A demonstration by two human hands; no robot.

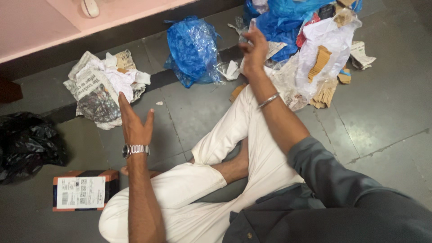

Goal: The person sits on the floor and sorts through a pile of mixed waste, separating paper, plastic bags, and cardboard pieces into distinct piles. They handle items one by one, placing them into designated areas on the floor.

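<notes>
Sorting step: left hand [135, 123] hovered empty, fingers spread, near the newspaper [101, 87] at left; right hand [254, 47], also spread and empty, reached the upper-right bags [324, 40].

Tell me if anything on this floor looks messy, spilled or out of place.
Yes. Crumpled newspaper lies loose by the wall, and cardboard scraps spill from a torn clear bag near the right hand. The left hand hovers open, holding nothing.
</notes>
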